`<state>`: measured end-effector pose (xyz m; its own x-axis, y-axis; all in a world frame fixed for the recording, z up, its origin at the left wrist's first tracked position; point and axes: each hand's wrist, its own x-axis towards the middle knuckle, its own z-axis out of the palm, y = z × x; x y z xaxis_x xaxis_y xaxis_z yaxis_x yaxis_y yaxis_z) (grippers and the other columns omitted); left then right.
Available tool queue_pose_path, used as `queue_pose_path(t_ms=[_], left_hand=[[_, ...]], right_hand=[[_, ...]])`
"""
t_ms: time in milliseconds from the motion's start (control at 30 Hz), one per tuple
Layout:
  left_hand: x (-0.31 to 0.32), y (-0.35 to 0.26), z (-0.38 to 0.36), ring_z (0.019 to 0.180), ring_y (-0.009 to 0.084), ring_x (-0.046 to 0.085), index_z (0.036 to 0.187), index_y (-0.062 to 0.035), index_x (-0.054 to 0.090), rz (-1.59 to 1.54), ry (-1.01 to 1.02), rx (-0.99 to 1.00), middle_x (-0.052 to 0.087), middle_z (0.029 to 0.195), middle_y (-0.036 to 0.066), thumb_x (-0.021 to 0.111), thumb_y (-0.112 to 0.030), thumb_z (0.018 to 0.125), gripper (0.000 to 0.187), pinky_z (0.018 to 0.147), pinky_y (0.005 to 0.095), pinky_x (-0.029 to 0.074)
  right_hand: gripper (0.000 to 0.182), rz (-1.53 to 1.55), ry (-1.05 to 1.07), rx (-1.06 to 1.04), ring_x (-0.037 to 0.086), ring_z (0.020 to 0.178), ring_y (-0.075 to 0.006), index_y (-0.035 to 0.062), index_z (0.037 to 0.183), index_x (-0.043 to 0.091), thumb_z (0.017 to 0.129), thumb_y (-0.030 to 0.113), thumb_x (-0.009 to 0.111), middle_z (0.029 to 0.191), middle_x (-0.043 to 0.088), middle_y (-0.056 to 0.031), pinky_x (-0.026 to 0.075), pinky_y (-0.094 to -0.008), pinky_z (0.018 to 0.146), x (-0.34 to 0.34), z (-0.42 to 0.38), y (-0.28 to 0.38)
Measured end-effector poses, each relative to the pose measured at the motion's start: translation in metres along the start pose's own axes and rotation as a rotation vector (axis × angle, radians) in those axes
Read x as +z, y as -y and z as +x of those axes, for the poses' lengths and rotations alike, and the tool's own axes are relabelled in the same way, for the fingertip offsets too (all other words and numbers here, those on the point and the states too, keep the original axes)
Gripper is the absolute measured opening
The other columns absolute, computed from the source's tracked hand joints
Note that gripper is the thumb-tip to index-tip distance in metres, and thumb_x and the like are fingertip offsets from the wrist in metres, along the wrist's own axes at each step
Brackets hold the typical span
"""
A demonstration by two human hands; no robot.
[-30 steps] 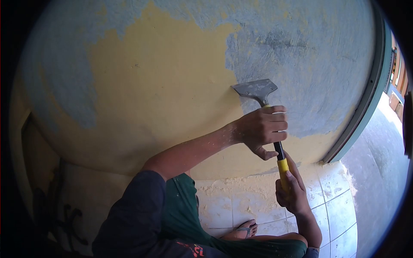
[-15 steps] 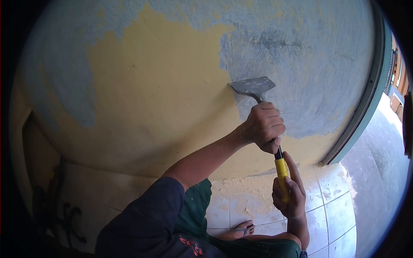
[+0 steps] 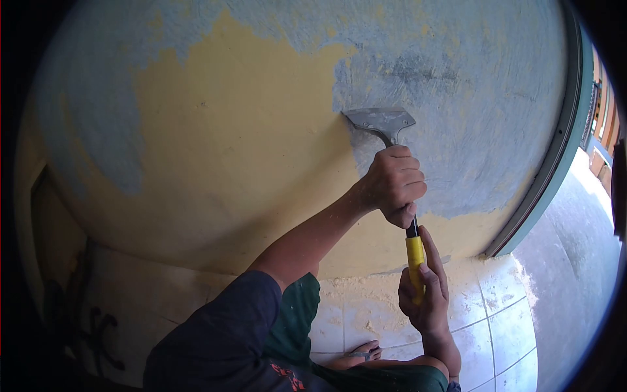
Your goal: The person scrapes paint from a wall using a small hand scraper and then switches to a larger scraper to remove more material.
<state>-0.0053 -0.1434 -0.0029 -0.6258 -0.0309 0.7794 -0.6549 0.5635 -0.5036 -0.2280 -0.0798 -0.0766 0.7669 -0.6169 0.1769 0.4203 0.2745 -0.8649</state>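
A long-handled scraper (image 3: 382, 120) has its wide metal blade against the wall, at the edge between yellow paint (image 3: 255, 130) and a bared grey-blue patch (image 3: 457, 137). My left hand (image 3: 396, 185) is wrapped round the shaft just below the blade head. Lower down, my right hand (image 3: 428, 294) grips the yellow handle (image 3: 415, 251), its index finger stretched along it. The black shaft shows between both hands. Part of the handle is hidden by my right fingers.
Pale scrapings (image 3: 372, 307) lie on the white floor tiles (image 3: 516, 326) along the wall's foot. A green-edged frame (image 3: 562, 163) bounds the wall on the right. My sandalled foot (image 3: 367, 351) is below. Dark objects (image 3: 101, 340) stand at lower left.
The scraper and both hands have shifted slightly left and up along the wall. Both hands keep their grip.
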Motion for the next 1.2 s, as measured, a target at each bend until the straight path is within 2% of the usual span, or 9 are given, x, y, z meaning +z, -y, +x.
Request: queue_pose_path(t_ms=[33,100,133,200,233,500,633,900,1200], left_hand=[[-0.002,0.004,0.003,0.046,0.0232,0.043,0.050,-0.0112,0.040,0.002,0.000,0.002,0.039,0.050,0.004,0.050,-0.033,0.050,0.024,0.050,0.0354,0.035],[-0.008,0.009,0.011,0.044,0.0217,0.042,0.050,-0.0097,0.038,0.024,-0.033,0.030,0.041,0.049,0.004,0.044,-0.034,0.068,0.031,0.049,0.0346,0.034],[-0.008,0.009,0.010,0.044,0.0217,0.042,0.050,-0.0097,0.038,0.022,-0.033,0.023,0.041,0.049,0.004,0.044,-0.034,0.068,0.031,0.049,0.0346,0.034],[-0.005,0.010,0.007,0.045,0.0230,0.043,0.050,-0.0112,0.040,0.015,-0.046,-0.003,0.041,0.049,0.004,0.049,-0.033,0.056,0.024,0.049,0.0357,0.034],[-0.004,0.010,0.007,0.045,0.0230,0.043,0.050,-0.0112,0.040,0.015,-0.044,-0.011,0.041,0.049,0.004,0.049,-0.033,0.056,0.024,0.049,0.0357,0.034],[-0.010,0.026,0.035,0.044,0.0233,0.044,0.049,-0.0119,0.038,0.057,-0.108,0.044,0.042,0.048,0.004,0.048,-0.036,0.065,0.030,0.049,0.0362,0.034],[-0.021,0.042,0.051,0.043,0.0231,0.043,0.049,-0.0119,0.037,0.056,-0.094,0.063,0.041,0.048,0.004,0.047,-0.037,0.066,0.032,0.049,0.0358,0.034],[-0.023,0.050,0.060,0.040,0.0222,0.042,0.049,-0.0128,0.036,0.046,-0.160,0.086,0.039,0.045,0.003,0.042,-0.039,0.076,0.039,0.047,0.0353,0.034],[-0.019,0.057,0.062,0.040,0.0217,0.043,0.048,-0.0124,0.036,0.061,-0.194,0.119,0.038,0.044,0.003,0.041,-0.039,0.078,0.040,0.046,0.0344,0.034]], right_hand=[[0.063,0.004,0.018,-0.016,0.029,0.042,-0.0048,0.0100,0.155,0.017,0.098,0.025,0.040,0.060,0.037,0.0014,0.027,-0.0181,0.037,0.002,0.002,0.002],[0.061,0.007,0.034,-0.030,0.031,0.045,-0.0043,0.0085,0.155,0.017,0.100,0.023,0.038,0.060,0.039,0.0016,0.027,-0.0180,0.038,0.005,0.003,0.005],[0.061,0.018,0.041,-0.035,0.032,0.044,-0.0043,0.0084,0.155,0.017,0.100,0.023,0.039,0.060,0.039,0.0015,0.027,-0.0179,0.038,0.005,0.004,0.006],[0.061,0.001,0.037,-0.032,0.031,0.044,-0.0041,0.0079,0.154,0.017,0.100,0.024,0.039,0.060,0.039,0.0015,0.027,-0.0179,0.037,0.005,0.005,0.009],[0.062,-0.029,0.027,-0.028,0.031,0.043,-0.0040,0.0073,0.154,0.017,0.100,0.025,0.040,0.060,0.039,0.0015,0.027,-0.0179,0.037,0.004,0.003,0.011],[0.060,-0.159,0.070,-0.083,0.031,0.042,-0.0040,0.0059,0.154,0.017,0.101,0.027,0.037,0.060,0.039,0.0012,0.027,-0.0182,0.038,0.012,0.007,0.046],[0.058,-0.148,0.105,-0.112,0.029,0.041,-0.0041,0.0084,0.155,0.016,0.102,0.024,0.034,0.061,0.039,0.0011,0.027,-0.0182,0.038,0.021,0.019,0.055],[0.058,-0.116,0.086,-0.112,0.028,0.040,-0.0032,0.0081,0.155,0.015,0.101,0.022,0.033,0.061,0.038,0.0012,0.027,-0.0174,0.036,0.034,0.015,0.068],[0.058,-0.119,0.076,-0.128,0.028,0.040,-0.0034,0.0074,0.154,0.017,0.101,0.024,0.035,0.060,0.038,0.0016,0.027,-0.0177,0.037,0.029,0.022,0.068]])
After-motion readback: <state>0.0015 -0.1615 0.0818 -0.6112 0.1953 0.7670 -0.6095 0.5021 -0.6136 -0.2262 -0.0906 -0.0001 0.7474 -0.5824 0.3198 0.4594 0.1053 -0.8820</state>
